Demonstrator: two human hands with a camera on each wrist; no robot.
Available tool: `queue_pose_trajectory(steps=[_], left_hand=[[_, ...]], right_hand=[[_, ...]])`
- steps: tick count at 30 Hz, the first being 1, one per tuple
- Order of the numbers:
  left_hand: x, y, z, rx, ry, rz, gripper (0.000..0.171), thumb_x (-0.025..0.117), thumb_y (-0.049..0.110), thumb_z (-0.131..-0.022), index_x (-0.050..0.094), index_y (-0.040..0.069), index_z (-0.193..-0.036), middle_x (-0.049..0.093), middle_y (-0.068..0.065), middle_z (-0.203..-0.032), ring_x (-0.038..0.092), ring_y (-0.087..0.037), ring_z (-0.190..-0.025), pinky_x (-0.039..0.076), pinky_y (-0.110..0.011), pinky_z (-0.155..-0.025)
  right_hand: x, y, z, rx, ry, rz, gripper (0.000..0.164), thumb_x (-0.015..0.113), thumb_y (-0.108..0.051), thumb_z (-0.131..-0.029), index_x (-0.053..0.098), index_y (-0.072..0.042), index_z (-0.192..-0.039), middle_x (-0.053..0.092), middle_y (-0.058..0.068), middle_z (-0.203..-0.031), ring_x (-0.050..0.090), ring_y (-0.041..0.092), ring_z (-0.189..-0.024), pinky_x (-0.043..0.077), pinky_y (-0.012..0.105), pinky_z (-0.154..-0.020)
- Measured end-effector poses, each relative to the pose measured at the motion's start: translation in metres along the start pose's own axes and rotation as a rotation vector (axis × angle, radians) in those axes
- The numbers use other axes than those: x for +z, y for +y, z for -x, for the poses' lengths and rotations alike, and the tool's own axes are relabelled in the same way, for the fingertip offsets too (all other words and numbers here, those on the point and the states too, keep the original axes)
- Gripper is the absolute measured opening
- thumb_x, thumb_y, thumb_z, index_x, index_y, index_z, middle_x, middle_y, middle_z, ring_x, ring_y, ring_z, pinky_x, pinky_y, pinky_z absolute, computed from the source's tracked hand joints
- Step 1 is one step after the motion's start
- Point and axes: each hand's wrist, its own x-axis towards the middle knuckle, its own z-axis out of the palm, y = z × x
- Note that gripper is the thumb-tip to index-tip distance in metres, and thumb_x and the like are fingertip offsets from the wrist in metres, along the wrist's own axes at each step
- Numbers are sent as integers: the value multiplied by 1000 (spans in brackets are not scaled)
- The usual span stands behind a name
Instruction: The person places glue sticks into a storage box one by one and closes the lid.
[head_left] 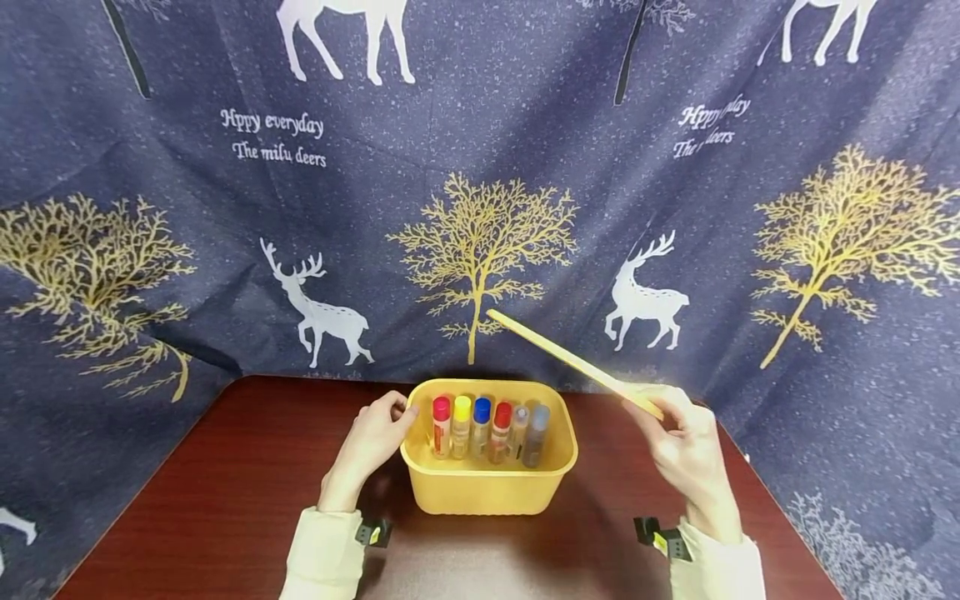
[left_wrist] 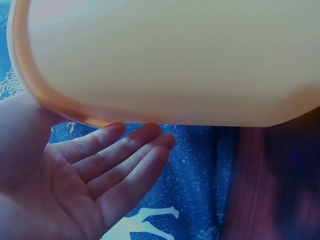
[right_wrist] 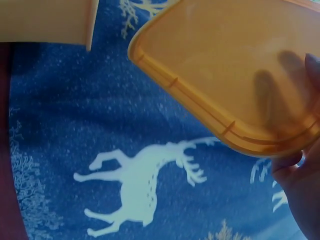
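Note:
A yellow plastic storage box [head_left: 487,493] sits on the table, its top uncovered. Inside stands a row of slim clear tubes [head_left: 481,429] with pink, yellow, blue, red and greyish caps. My left hand [head_left: 378,429] holds the box's left end, thumb over the rim and fingers against the outer wall; the left wrist view shows those fingers [left_wrist: 127,155] below the box wall [left_wrist: 150,70]. Up to the right, my right hand [head_left: 682,442] pinches the matching yellow lid [head_left: 555,350] by its edge, tilted in the air. Its ridged rim and fingers' shadows show in the right wrist view.
A dark red wooden table [head_left: 247,467] carries the box. Close behind it hangs a dark blue cloth [head_left: 525,125] printed with white deer and golden trees, which also runs along both sides. A strapped black device [head_left: 375,533] sits at each wrist.

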Motion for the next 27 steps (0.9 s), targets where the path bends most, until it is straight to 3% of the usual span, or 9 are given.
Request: queue_pose_trajectory(steps=[3,8,13,17,20,24,27], left_hand=[[-1,-1,1,3,8,-8,19,64,26,-95,64,8,-97,67,-3,-82,61,-18,-73,50,-38,-69],[-4,-4,3,12,20,-27,24,63,29,-96,66,7,-104,68,-6,-89,62,-21,-79,50,-41,-75],[-13,-1,-1,71,41,-51,35,60,31,-98,64,4,-120,69,-11,-105,64,-29,-95,49,-48,-86],[-23,9,-12,103,57,-11,40,55,37,-100,64,4,-121,70,-9,-104,66,-27,-95,51,-45,-86],[-30,20,-28,93,-26,147,45,50,43,-102,63,4,-118,69,-13,-100,67,-27,-87,55,-42,-78],[-37,35,-52,17,-221,408,57,43,51,-102,62,-2,-114,67,-23,-97,67,-34,-80,57,-38,-68],[-42,43,-66,-47,-308,495,63,41,55,-101,62,-4,-113,67,-23,-92,66,-29,-73,56,-36,-67]], right_hand=[[6,7,-3,-53,-42,27,5,73,-4,-87,72,1,-89,71,8,-88,62,6,-88,45,13,-75],[15,13,-6,-166,-96,73,34,62,-35,-97,73,-3,-93,72,10,-92,60,16,-87,39,16,-76],[23,8,-12,-264,-135,40,30,59,-30,-99,73,-4,-94,72,13,-95,62,24,-86,38,21,-77],[30,3,-14,-346,-142,49,28,59,-26,-99,73,-3,-95,72,13,-96,64,26,-84,37,25,-73],[35,-1,-14,-400,-137,66,23,58,-19,-98,73,-2,-94,72,12,-95,65,26,-82,36,28,-71],[40,-4,-14,-438,-121,53,15,58,-2,-87,72,0,-92,72,13,-95,67,27,-83,36,30,-70],[43,-8,-15,-459,-114,41,21,56,4,-78,72,1,-92,72,13,-95,67,27,-83,34,31,-70]])
